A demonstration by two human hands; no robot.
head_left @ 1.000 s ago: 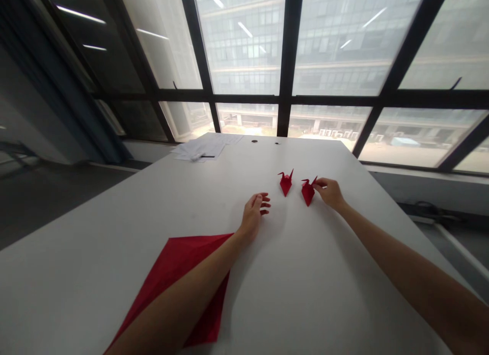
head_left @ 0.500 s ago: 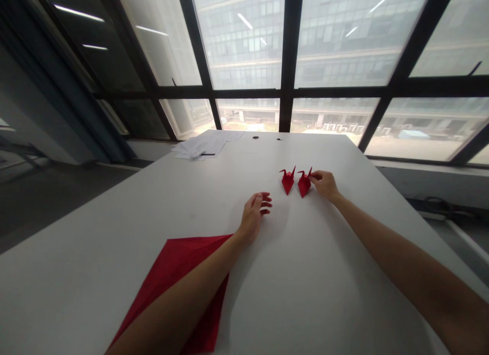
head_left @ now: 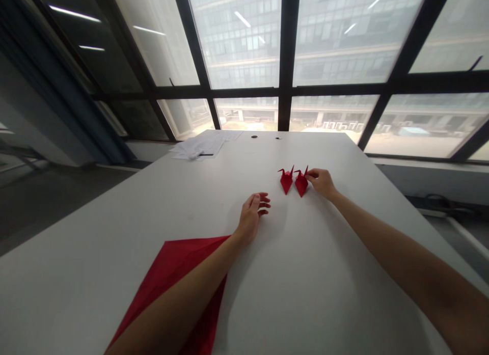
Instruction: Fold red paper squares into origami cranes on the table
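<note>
Two red origami cranes stand side by side on the white table. My right hand [head_left: 321, 183] pinches the tail or wing tip of the right paper crane [head_left: 301, 185]; which part it is I cannot tell. Close by on its left is the other paper crane [head_left: 286, 183], untouched. My left hand [head_left: 253, 215] rests on the table nearer to me, fingers loosely curved and apart, with nothing in it. A large sheet of red paper [head_left: 183, 255] lies under my left forearm, which hides part of it.
White papers [head_left: 204, 145] lie in a loose pile at the table's far left, with a dark pen-like strip [head_left: 206, 154] on them. Two small dark spots show near the far edge of the table [head_left: 126, 233]. Large windows [head_left: 244, 110] rise behind it.
My right hand has shifted the right crane slightly left, closer to the other one. The left hand looks unmoved.
</note>
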